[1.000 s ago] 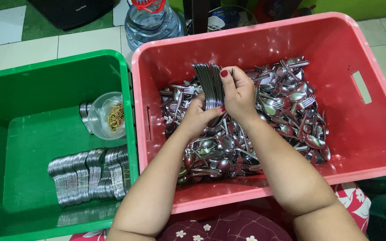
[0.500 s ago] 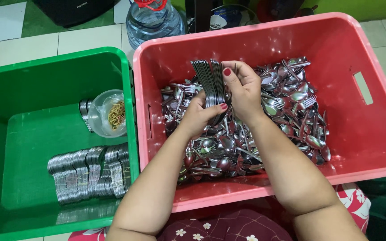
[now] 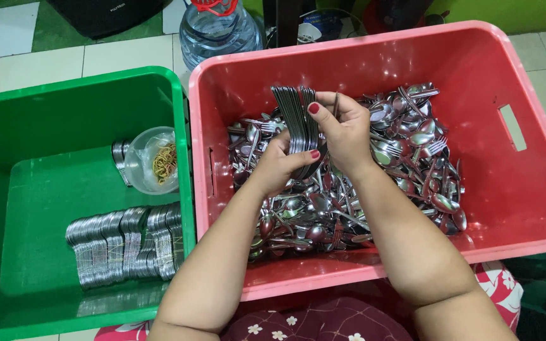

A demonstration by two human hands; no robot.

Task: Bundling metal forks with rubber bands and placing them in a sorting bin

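1. Left hand (image 3: 282, 163) and right hand (image 3: 345, 129): fingers pinching a stacked spoon bundle (image 3: 298, 120) above the red crate (image 3: 361, 278).
2. Green crate (image 3: 33, 113): finished bundles (image 3: 124, 246), apparently banded.
3. Loose cutlery (image 3: 406, 164): much remains unsorted.

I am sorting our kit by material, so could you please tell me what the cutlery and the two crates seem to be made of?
The stacked silver forks held in both hands and the loose spoons and forks look like polished steel: mirror-like glints and reflections. The red rectangular crate and the green rectangular crate look like moulded plastic: uniform colour, soft sheen, rounded rims.
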